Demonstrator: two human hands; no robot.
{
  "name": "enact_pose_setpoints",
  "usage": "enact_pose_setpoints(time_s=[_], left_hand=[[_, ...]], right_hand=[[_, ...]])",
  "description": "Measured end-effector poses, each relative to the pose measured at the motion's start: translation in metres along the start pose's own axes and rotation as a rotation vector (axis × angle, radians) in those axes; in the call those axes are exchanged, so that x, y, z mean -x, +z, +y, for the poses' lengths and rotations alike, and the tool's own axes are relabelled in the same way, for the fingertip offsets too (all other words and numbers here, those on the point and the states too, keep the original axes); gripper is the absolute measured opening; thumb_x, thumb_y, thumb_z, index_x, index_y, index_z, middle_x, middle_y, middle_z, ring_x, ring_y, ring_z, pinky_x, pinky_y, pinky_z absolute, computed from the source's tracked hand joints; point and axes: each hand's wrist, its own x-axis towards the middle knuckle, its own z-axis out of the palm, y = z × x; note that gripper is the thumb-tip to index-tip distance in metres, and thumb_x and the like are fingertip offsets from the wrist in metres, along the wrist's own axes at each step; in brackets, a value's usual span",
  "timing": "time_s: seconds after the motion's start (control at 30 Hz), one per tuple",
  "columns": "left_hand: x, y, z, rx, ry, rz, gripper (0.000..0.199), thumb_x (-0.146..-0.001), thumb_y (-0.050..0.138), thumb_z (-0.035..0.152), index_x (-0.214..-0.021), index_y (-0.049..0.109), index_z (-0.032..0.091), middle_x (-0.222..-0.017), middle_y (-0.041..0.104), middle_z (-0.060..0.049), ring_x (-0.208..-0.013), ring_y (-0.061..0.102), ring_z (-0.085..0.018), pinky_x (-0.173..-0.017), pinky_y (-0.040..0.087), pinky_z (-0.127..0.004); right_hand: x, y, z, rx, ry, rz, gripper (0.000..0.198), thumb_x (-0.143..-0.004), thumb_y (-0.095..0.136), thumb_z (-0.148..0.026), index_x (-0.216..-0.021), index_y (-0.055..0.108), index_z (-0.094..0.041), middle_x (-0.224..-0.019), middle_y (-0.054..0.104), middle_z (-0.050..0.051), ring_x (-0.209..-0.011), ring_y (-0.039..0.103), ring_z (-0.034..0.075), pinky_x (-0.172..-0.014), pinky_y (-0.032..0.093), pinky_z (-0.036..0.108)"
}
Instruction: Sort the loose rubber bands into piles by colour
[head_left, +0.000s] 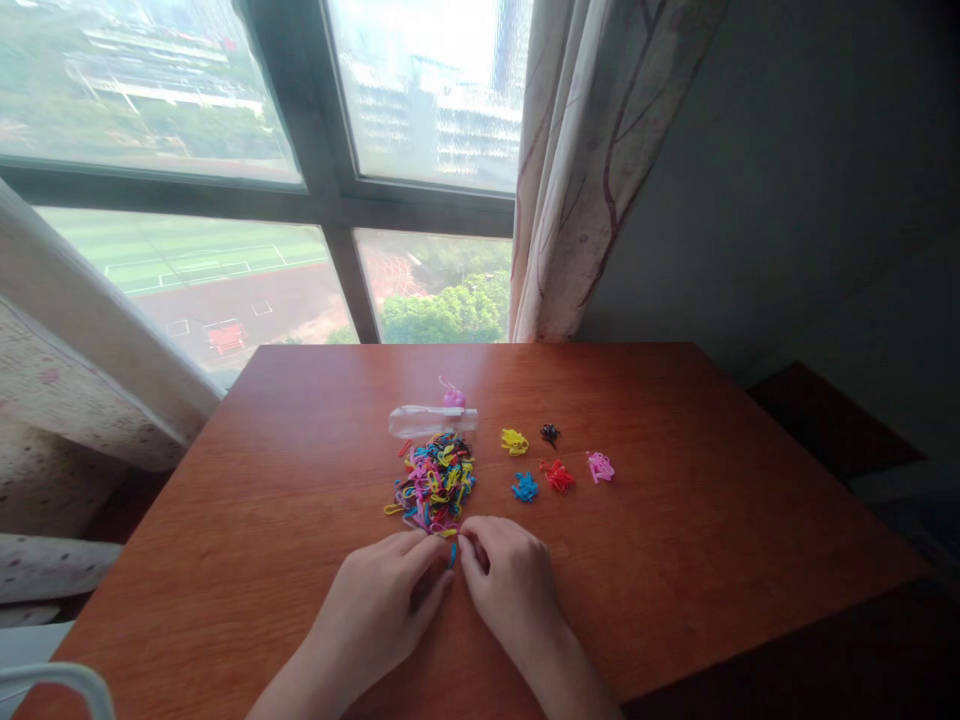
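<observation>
A mixed heap of small coloured rubber bands (433, 480) lies on the wooden table, just beyond my hands. My left hand (390, 585) is at the near edge of the heap, its fingers curled. A blue rubber band (453, 556) shows between its thumb and index fingertip. Close beside it, my right hand (506, 565) has thumb and index finger drawn together. A yellow rubber band (448, 533) lies by both hands' fingertips; whether the right fingers grip it is too small to tell.
Right of the heap are small single-colour piles: yellow (514, 442), black (550, 434), blue (525, 487), red (557, 476) and pink (600, 467). Behind the heap lie a clear plastic container (427, 421) and a pink item with a loop (454, 397). A window borders the table's far edge (472, 347).
</observation>
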Motion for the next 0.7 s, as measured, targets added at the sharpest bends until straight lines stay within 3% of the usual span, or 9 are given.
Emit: enact_pose_setpoints(time_s=[0.43,0.7], left_hand=[[0.0014,0.0012,-0.0051,0.076,0.008,0.035,0.022,-0.089,0.046,0.014,-0.097,0.063,0.025,-0.092,0.073,-0.002,-0.083,0.069,-0.019,-0.070,0.052,-0.025],[0.0000,0.0015,-0.0034,0.056,0.051,0.047,0.024,-0.088,0.051,0.018,-0.104,0.066,0.027,-0.094,0.074,-0.002,-0.085,0.070,-0.018,-0.072,0.053,-0.025]], right_hand=[[0.0028,-0.0036,0.0001,-0.042,0.019,-0.023,0.011,-0.088,0.055,-0.014,-0.087,0.062,-0.023,-0.075,0.065,-0.001,-0.069,0.059,0.015,-0.064,0.034,0.025],[0.0002,-0.0015,0.0006,0.017,0.017,-0.007,0.012,-0.087,0.055,-0.014,-0.080,0.060,-0.022,-0.072,0.066,-0.001,-0.066,0.060,0.014,-0.061,0.032,0.025]])
